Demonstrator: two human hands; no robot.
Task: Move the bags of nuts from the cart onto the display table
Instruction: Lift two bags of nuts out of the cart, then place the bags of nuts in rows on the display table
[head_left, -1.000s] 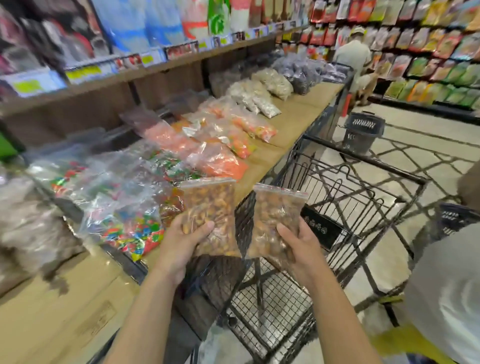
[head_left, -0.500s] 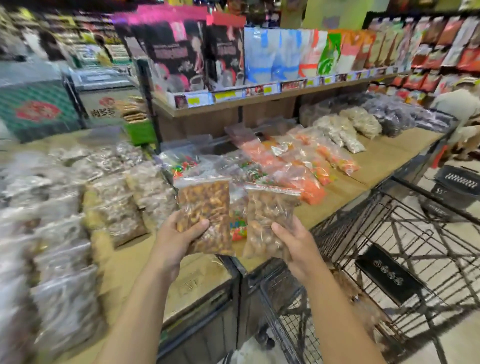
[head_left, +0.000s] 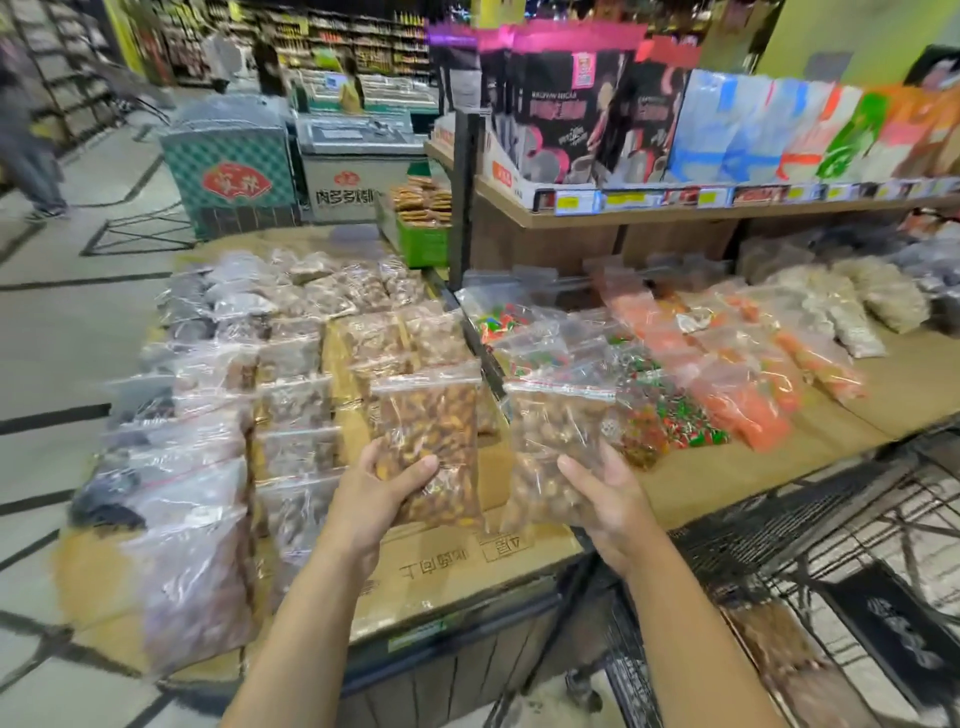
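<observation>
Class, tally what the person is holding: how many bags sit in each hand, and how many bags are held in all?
Bag of nuts in the left hand: 1, the darker bag
Bag of nuts in the right hand: 1, the paler bag
Total held: 2

Bright overhead light — edges blurred, wide-angle bowed.
</observation>
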